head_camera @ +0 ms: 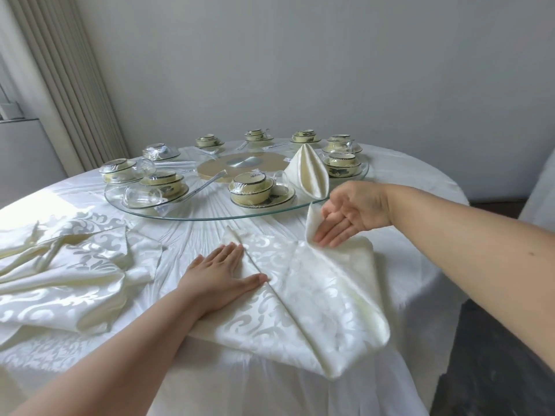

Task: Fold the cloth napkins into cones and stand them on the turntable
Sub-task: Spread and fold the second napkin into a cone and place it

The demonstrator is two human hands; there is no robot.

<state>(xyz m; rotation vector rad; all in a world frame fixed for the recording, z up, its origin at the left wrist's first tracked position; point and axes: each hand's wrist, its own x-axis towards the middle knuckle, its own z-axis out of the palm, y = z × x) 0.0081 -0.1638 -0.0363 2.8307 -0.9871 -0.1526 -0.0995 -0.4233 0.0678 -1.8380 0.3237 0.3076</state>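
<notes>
**Napkin 2 mid-fold, one cone up**

Round table (420,265) under white damask cloth, grey wall behind, pleated curtain (60,85) at 10 o'clock. Glass turntable (210,216) sits mid-table, loaded with film-wrapped bowl sets (255,187).

- Finished cone (309,172) stands upright on the turntable's rim at about 3 o'clock of the glass, point up. Judged done: one.
- Working napkin (315,301) lies on the table at 6 o'clock of the turntable, partly folded, near corner hanging over the table edge.
- Left hand (222,277): flat, fingers straight, palm pressing the napkin's left edge. No grip; it looks like an anchor so the cloth doesn't slide while the other side is turned.
- Right hand (351,214): fingers straight, resting on the raised far-right corner of the napkin, which curls up against them. Whether the thumb pinches behind it I can't tell; it reads as open and guiding the flap toward the centre crease.
- Spare napkins (69,271) are heaped loose at 9 o'clock, within left-hand reach.

Risk: slick fabric, so the fold may spring back if the left palm lifts early.
</notes>
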